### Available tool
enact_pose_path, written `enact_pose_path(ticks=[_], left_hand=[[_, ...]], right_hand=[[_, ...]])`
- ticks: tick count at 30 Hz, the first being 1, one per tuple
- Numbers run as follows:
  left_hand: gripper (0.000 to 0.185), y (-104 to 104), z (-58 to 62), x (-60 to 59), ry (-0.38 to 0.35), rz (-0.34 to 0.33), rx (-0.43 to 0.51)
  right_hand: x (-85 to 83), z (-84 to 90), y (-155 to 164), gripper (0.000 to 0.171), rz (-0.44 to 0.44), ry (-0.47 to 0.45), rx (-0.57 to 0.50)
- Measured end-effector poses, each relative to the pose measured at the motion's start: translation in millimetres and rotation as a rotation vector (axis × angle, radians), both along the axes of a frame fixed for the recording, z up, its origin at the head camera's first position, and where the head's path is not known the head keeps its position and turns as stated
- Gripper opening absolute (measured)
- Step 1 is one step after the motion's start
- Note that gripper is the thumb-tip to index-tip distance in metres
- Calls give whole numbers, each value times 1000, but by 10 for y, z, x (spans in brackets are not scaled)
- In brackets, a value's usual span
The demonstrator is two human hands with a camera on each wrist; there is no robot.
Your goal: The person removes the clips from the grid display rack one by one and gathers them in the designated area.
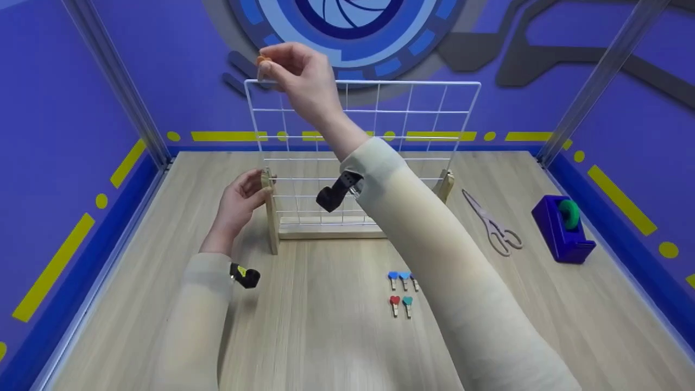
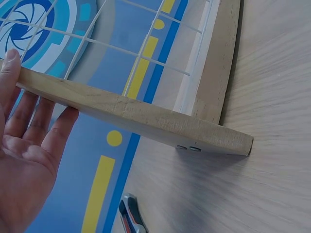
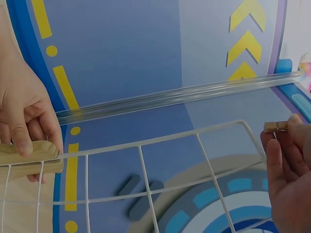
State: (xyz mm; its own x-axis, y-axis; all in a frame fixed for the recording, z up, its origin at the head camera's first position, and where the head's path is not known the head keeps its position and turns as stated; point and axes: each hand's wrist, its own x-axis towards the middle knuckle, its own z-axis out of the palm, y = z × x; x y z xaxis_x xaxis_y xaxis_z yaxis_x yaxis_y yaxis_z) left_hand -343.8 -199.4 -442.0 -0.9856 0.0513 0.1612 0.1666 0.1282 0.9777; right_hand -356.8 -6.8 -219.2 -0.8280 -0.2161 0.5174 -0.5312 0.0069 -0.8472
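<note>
Both hands work at the white wire grid point(image 1: 362, 152), which stands upright in a wooden base on the wooden table point(image 1: 326, 326). Reaching across to the grid's top left corner, the right hand point(image 1: 296, 73) pinches a small clothespin point(image 1: 263, 60) between thumb and fingertips. From the head camera only an orange tip shows; the right wrist view reveals the clothespin's wooden end point(image 3: 275, 126) held just beside the top wire, near the corner. Lower down, the left hand point(image 1: 241, 198) curls its fingers round the left wooden upright point(image 1: 269, 209) of the stand. The left wrist view shows the palm point(image 2: 22, 165) facing that upright with the fingers behind it.

Scissors point(image 1: 493, 222) and a purple tape dispenser point(image 1: 562, 228) lie to the right of the grid, well apart from both hands. Five small coloured clothespins point(image 1: 402, 293) sit in a cluster on the table in front of the grid.
</note>
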Motion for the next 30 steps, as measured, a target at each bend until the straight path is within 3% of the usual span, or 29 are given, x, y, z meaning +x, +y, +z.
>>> enact_pose_path(ticks=[5, 15, 30], left_hand=[[50, 12, 12, 2, -3, -1, 5], [50, -26, 15, -3, -27, 21, -2], [51, -29, -6, -17, -25, 24, -11]], right_hand=[[65, -85, 171, 24, 56, 97, 4], [258, -388, 570, 19, 91, 12, 62], [446, -998, 1414, 22, 65, -5, 88]])
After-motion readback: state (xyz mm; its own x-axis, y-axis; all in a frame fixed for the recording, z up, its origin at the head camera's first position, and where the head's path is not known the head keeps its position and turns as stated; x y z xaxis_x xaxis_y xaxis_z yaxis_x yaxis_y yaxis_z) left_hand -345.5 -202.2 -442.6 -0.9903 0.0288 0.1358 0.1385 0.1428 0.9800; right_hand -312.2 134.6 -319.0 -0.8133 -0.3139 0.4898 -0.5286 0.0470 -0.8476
